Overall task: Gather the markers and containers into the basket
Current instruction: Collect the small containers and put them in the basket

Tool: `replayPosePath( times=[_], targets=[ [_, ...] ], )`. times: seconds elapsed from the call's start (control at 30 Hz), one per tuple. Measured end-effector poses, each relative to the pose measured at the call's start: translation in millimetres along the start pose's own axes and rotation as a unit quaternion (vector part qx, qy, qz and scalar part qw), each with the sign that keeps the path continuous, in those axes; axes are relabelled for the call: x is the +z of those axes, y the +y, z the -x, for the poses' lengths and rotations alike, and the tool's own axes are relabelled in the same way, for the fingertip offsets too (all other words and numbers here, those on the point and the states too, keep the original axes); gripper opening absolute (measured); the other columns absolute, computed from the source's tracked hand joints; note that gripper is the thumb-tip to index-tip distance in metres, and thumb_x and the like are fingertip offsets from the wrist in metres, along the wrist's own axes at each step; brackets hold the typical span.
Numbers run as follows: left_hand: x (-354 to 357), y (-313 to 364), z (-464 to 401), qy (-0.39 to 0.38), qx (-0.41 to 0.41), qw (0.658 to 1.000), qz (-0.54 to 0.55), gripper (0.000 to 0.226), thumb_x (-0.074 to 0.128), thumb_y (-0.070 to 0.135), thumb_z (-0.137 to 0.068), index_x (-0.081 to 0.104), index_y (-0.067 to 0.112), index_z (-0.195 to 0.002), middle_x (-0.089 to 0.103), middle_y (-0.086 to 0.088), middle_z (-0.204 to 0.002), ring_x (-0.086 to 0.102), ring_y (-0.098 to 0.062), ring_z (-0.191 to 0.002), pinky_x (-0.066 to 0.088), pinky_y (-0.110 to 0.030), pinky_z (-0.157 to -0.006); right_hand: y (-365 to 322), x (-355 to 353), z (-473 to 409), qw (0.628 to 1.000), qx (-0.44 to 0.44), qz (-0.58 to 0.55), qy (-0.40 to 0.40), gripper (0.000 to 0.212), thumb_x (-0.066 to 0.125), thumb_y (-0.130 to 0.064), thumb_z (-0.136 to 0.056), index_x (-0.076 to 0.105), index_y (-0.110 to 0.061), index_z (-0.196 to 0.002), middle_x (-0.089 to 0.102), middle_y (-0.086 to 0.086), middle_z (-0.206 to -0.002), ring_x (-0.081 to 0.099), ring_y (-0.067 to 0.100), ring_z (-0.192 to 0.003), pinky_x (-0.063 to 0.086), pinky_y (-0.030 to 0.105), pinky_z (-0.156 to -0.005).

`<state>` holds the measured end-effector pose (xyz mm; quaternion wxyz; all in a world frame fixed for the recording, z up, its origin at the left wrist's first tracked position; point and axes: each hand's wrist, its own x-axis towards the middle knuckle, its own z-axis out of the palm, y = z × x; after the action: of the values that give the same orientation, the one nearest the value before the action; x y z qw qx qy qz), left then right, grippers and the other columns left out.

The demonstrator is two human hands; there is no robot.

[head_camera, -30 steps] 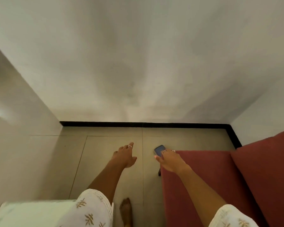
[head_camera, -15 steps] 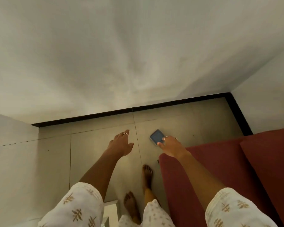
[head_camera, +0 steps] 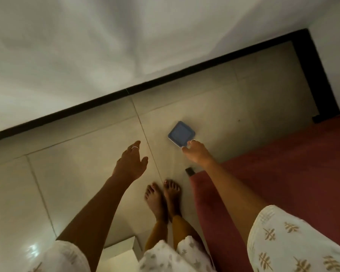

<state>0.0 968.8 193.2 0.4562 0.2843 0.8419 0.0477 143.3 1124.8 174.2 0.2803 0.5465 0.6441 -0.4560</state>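
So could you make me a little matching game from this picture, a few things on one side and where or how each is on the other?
Things:
1. blue container
2. left hand
3. red sofa
4. bare feet

Descriptions:
A. fingers spread, holding nothing
B. standing together on the pale floor tiles
C. along the right side of the view
D. held at one corner by the right hand

Pairs: 1-D, 2-A, 3-C, 4-B

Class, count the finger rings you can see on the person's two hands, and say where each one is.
2: one ring on the left hand, one ring on the right hand. Others may be hidden.
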Motion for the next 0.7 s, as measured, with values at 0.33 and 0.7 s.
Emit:
replayPosePath(
  times=[0.33, 0.7],
  targets=[
    [101, -85, -151, -0.03, -0.017, 0.999, -0.007, 0.066, 0.051, 0.025, -0.094, 0.018, 0.009, -0.149, 0.028, -0.013, -0.154, 0.033, -0.029, -0.14, 0.032, -0.045, -0.113, 39, 55, -208, 0.985, 0.119, -0.103, 0.074, 0.07, 0.046, -0.007, -0.092, 0.007, -0.016, -0.15, 0.03, 0.02, -0.147, 0.042, 0.037, -0.129, 0.039, 0.041, -0.104],
    [114, -119, -181, -0.021, -0.043, 0.999, 0.006, 0.05, 0.052, 0.023, -0.094, 0.039, -0.008, -0.131, 0.027, -0.009, -0.155, 0.037, -0.027, -0.138, 0.035, -0.043, -0.11, 55, 54, -259, 0.995, 0.072, -0.019, 0.07, 0.034, 0.062, -0.012, -0.086, 0.061, 0.005, -0.115, 0.062, 0.021, -0.121, 0.06, 0.034, -0.109, 0.048, 0.03, -0.084]
  ],
)
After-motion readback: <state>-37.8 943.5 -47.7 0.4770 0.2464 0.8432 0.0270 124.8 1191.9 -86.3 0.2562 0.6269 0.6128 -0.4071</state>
